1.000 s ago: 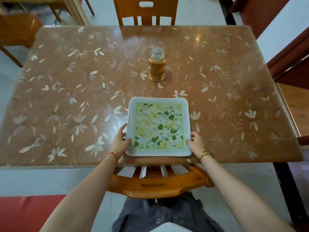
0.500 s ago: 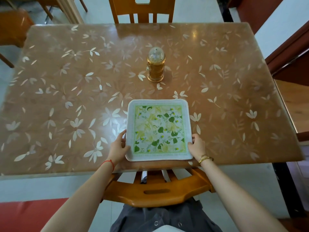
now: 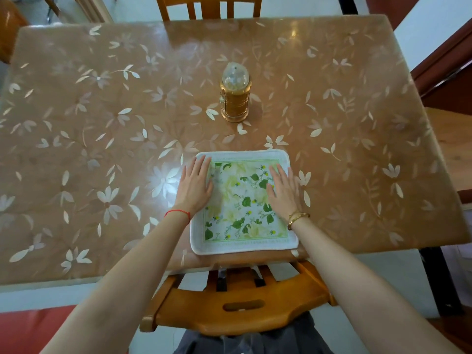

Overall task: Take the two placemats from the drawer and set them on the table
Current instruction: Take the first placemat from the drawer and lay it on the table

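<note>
A square white placemat with a green and yellow leaf print lies flat on the table, close to its near edge. My left hand lies flat, fingers straight, on the mat's left border. My right hand lies flat on the mat's right side, fingers straight. I see only one mat surface; whether a second lies beneath it I cannot tell. No drawer is in view.
A gold lantern with a clear dome stands upright at the table's middle, beyond the mat. A wooden chair is tucked under the near edge, another chair stands at the far side. Dark red furniture is at the right.
Both hands let go of the mat's near corners and moved up onto its top, now lying flat on its left and right sides. The mat has stayed in place.
</note>
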Demonstrator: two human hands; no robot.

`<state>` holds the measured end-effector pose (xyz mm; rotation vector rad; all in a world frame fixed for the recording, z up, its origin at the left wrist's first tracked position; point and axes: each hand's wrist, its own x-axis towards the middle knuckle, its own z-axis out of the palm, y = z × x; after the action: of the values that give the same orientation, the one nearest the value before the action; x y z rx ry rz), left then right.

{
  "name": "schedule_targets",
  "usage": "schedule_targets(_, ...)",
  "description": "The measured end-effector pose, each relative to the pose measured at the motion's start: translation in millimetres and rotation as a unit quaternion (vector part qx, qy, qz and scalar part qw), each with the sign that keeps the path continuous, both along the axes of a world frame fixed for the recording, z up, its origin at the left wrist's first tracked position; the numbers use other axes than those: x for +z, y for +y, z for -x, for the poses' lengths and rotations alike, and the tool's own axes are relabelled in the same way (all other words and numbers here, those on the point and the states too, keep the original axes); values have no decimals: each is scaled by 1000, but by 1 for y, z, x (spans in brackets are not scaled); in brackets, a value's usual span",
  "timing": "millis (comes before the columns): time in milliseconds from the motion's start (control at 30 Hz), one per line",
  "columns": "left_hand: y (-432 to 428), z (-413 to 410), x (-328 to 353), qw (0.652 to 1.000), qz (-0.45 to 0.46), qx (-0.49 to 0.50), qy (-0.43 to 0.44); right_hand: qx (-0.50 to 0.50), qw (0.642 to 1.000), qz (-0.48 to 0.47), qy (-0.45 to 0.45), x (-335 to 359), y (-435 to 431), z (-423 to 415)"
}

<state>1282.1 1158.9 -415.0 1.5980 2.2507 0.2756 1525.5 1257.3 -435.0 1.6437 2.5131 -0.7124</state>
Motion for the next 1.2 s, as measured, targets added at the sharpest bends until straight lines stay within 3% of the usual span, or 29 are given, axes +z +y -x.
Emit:
schedule_targets(267, 37, 9, -37, 996, 82, -30, -3, 32, 998, 34, -38, -20, 33, 33)
schedule_targets(533, 25, 9, -54, 995, 98, -21, 15, 88, 995, 16, -51, -34, 44, 29)
schedule_targets(700, 25, 6, -55, 993, 111, -17, 20, 70, 997, 24, 2, -33, 54, 14)
schedule_targets(833, 24, 4, -51, 992, 124, 5, 13, 42, 999, 14, -20, -30, 56, 3)
schedule_targets(1000, 25, -10, -41, 990, 137, 43, -9, -21, 998, 18, -50, -26, 38, -15)
schedule_targets(1200, -31, -40, -36, 989, 143, 30, 10, 46, 997, 2, -64, -30, -22, -44)
